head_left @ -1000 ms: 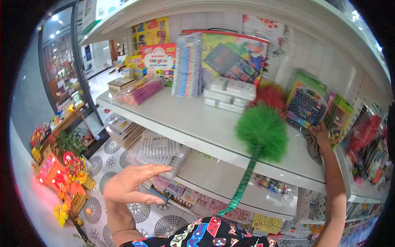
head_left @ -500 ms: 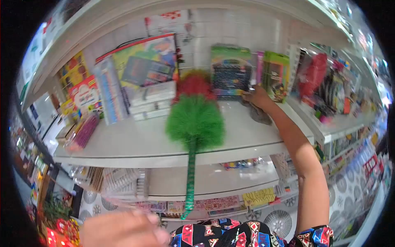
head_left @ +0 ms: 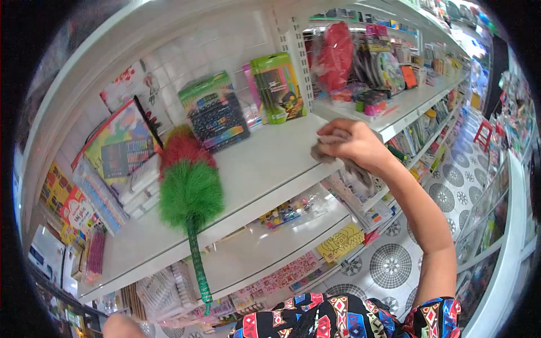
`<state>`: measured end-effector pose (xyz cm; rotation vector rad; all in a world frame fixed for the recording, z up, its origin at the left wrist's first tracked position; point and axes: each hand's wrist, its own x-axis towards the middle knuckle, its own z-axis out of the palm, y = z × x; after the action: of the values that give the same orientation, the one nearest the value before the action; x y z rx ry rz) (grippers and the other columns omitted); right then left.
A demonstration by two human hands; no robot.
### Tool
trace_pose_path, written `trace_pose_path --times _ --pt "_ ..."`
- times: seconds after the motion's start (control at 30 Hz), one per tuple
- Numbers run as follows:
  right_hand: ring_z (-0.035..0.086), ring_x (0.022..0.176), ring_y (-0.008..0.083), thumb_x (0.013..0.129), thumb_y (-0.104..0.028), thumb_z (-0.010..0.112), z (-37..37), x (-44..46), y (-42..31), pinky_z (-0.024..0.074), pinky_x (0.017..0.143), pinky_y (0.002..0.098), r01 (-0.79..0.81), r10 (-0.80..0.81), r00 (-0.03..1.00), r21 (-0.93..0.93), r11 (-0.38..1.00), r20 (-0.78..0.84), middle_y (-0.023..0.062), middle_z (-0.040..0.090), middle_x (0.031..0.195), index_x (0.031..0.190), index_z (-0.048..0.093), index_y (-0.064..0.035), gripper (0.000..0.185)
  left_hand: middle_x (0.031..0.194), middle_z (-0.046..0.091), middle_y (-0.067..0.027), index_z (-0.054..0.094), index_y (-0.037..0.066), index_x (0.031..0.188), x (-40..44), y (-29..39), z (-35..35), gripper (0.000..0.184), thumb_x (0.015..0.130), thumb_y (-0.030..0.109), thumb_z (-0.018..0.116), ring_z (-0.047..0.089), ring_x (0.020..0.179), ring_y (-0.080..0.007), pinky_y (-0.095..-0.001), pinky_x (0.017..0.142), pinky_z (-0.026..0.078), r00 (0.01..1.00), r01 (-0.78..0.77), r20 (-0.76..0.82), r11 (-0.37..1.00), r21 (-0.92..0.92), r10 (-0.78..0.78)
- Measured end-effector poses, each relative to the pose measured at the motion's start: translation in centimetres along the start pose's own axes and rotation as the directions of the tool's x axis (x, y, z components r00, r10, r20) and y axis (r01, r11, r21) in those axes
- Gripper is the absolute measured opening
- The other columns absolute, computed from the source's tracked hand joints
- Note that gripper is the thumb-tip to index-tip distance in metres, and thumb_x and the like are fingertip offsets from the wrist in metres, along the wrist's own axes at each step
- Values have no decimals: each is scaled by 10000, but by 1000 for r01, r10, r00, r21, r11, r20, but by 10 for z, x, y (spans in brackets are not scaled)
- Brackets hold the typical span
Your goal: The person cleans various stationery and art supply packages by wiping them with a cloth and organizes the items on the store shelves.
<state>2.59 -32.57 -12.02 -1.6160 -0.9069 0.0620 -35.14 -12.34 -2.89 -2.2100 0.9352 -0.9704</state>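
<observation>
A grey cloth [head_left: 340, 147] is at the right front corner of the white shelf [head_left: 256, 166], its loose end hanging past the edge. The right hand [head_left: 358, 147] pinches it, the grip closed with fingers curled over the bunched fabric. Near it on the shelf stand green packs [head_left: 277, 89] and, further left, a dark marker pack [head_left: 216, 115] leaning at the back. Beside that lies a red and green duster [head_left: 190, 194], its handle jutting over the front edge. Of the left hand [head_left: 122, 327], only a blurred part shows at the bottom; its grip cannot be told.
</observation>
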Motion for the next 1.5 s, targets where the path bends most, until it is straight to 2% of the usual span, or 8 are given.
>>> trace_pose_path --times 0.07,0.13,0.2,0.23,0.43,0.63,0.83,1.5 --pt "600 866 98 767 -81 704 -15 -34 -12 488 759 252 27 -28 1000 -73 997 -14 51 650 905 1031 603 50 311 881 607 -62 628 132 829 39 -8 41 242 609 207 694 601 757 -251 -391 646 482 959 76 272 997 7 -75" --pt "597 833 88 774 -47 686 -23 -65 -20 485 753 242 13 -15 999 -82 997 -30 33 643 882 1018 606 41 271 905 606 -71 615 104 870 62 -52 119 243 632 113 665 600 788 -240 -384 652 476 998 15 68 988 -153 -5" --pt "592 819 81 771 -52 692 -24 -98 -28 479 747 230 -28 35 999 148 989 -41 26 639 872 1008 612 25 261 1016 606 -173 596 52 1082 102 -85 159 372 714 95 620 614 838 -297 -387 683 507 919 224 374 948 -226 -128" --pt "595 830 82 772 -74 698 -26 -114 -36 481 749 238 -36 40 998 75 997 -53 22 638 876 997 616 22 257 1096 588 -162 554 50 1174 112 -108 194 457 734 121 654 596 958 -342 -406 801 495 944 207 314 928 -309 -106" --pt "642 778 186 679 -84 743 -38 -215 -47 483 692 283 84 -110 988 -223 971 -105 89 653 861 945 646 -8 293 1274 502 -215 447 77 1347 219 -210 304 778 680 324 763 499 1177 -359 -424 980 422 587 506 725 862 20 -361" --pt "639 722 181 602 -74 761 -47 -295 -44 477 645 275 -169 73 914 -210 963 -400 94 657 806 886 661 5 311 1411 401 -151 365 111 1404 244 -270 412 882 662 375 761 450 1232 -386 -467 1001 418 679 682 358 731 18 -642" --pt "625 688 150 565 -32 723 -40 -330 -39 462 631 243 -322 175 740 -113 940 -649 97 660 771 858 655 35 308 1387 414 -146 348 127 1404 250 -240 403 848 702 393 739 440 1238 -379 -491 992 423 517 796 371 593 124 -772" --pt "658 743 203 627 -35 771 -28 -302 -33 493 663 279 -242 138 888 -191 951 -438 119 668 831 914 661 12 311 1243 511 -134 431 72 1296 220 -210 398 727 679 258 767 490 1161 -359 -536 913 456 755 652 66 757 35 -653"
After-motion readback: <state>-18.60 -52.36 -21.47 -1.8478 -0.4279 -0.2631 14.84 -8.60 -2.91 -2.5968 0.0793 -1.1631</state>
